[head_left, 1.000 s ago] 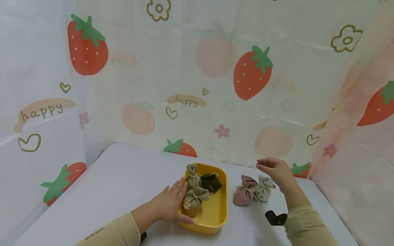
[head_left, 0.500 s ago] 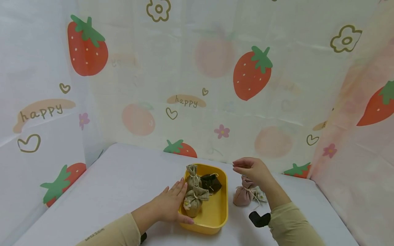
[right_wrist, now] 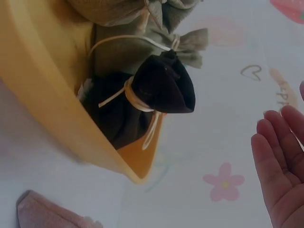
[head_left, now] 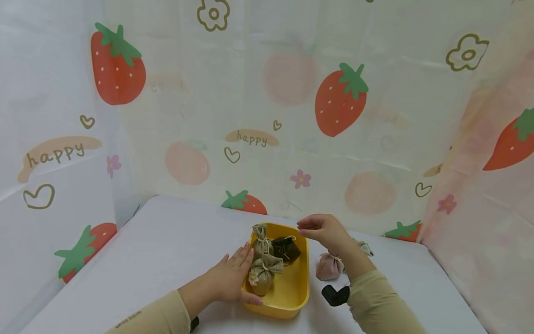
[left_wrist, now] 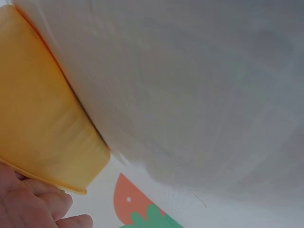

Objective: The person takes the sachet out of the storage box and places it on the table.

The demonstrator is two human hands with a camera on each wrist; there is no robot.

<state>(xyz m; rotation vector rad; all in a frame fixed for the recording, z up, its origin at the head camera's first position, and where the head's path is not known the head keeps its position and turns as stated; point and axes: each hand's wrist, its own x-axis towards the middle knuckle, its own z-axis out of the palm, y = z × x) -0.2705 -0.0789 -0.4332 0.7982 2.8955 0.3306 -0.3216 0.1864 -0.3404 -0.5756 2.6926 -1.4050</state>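
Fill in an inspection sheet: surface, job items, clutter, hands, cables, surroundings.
Surface: white-covered table, no spill seen.
Job items: yellow bin holds a flower-trimmed olive-tan pouch, another olive-tan pouch and a black pouch; pink pouch and pale pouch sit outside, right of it, both partly hidden.
Clutter: nothing seen.
Hands: left hand touches the bin's left side; right hand is empty, near its far right corner.
Cables: nothing seen.
Surroundings: strawberry-print sheeting behind and at both sides.

Left hand (head_left: 231, 277) splayed; right hand (head_left: 326, 231) raised, seemingly relaxed
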